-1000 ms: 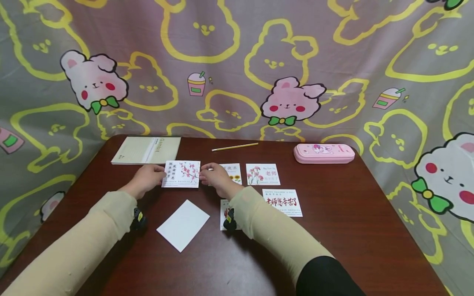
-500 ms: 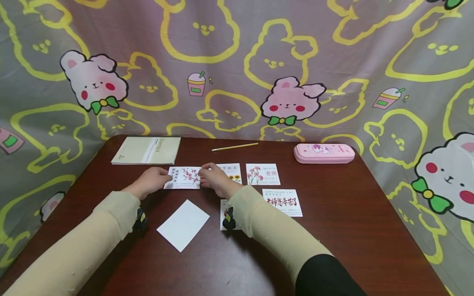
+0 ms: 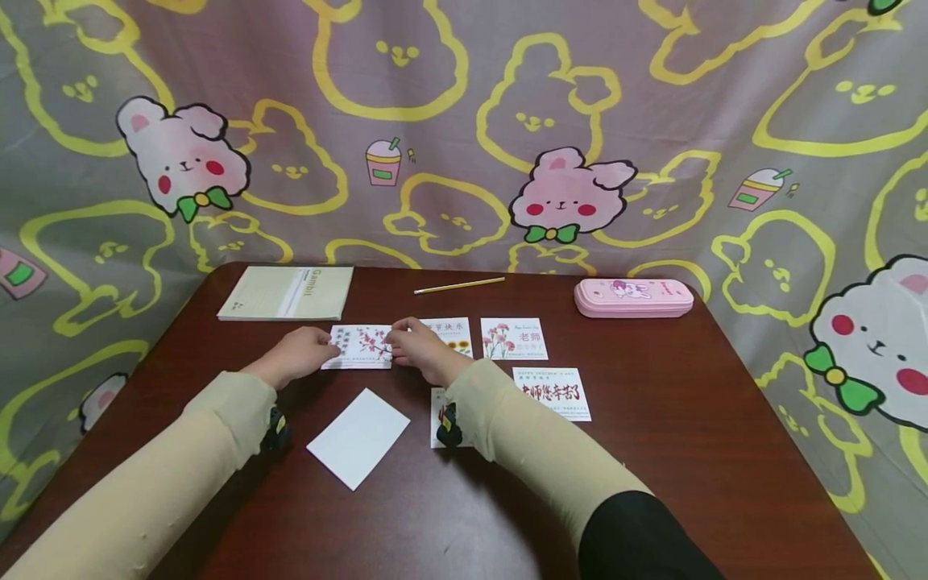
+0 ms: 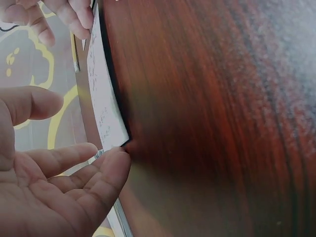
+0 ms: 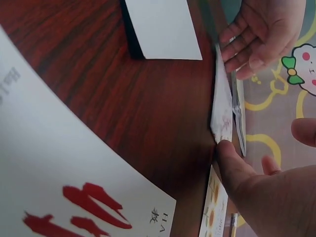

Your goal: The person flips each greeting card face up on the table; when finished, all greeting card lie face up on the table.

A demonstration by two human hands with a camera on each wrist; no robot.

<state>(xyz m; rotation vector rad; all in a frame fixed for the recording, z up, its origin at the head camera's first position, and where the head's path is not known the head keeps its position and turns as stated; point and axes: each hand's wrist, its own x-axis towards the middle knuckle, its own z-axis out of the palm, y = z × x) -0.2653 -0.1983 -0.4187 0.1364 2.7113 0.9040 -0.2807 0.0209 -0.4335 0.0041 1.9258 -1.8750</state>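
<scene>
A greeting card with pink blossoms and dark lettering [image 3: 360, 346] lies on the brown table, left of the middle in the head view. My left hand [image 3: 296, 356] touches its left edge; in the left wrist view the fingers [image 4: 116, 170] reach the corner while the thumb stands apart. At the right edge, my right hand [image 3: 428, 352] touches the card with a fingertip, and its other digits are spread in the right wrist view. Right beside it is a sunflower card [image 3: 457, 329], partly behind that hand. A blank white card [image 3: 358, 439] lies nearer, turned askew.
A carnation card [image 3: 513, 340] and a red-lettered card [image 3: 558, 393] lie further right. Another card [image 3: 438, 435] is mostly covered by my right wrist. Along the back are a notebook [image 3: 290, 292], a pencil [image 3: 460, 285] and a pink pencil case [image 3: 633, 298], before a patterned curtain [image 3: 449, 121].
Both hands have lowered the blossom card onto the table, a little to the right and nearer. Over the last half second the hands have barely moved.
</scene>
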